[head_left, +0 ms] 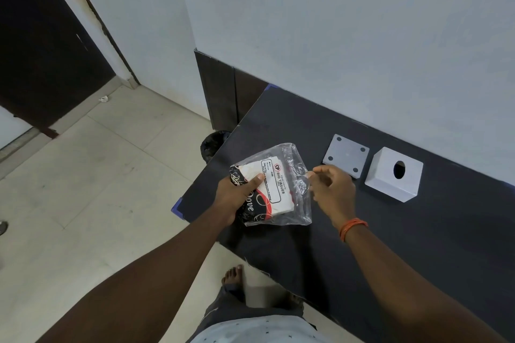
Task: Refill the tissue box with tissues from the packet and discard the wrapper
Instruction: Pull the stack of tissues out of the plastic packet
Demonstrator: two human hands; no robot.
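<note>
My left hand grips the tissue packet, a clear plastic wrapper with a black, red and white print, held above the left end of the dark table. My right hand pinches the wrapper's loose right edge between thumb and fingers. White tissues show inside the wrapper. The white tissue box, with a round hole in its top face, stands on the table to the right. Its flat white base panel with dark corner dots lies beside it on the left.
A black bin stands on the tiled floor past the table's left end. The white wall runs along the table's far edge. A dark door is at far left. My bare foot is below the table's near edge.
</note>
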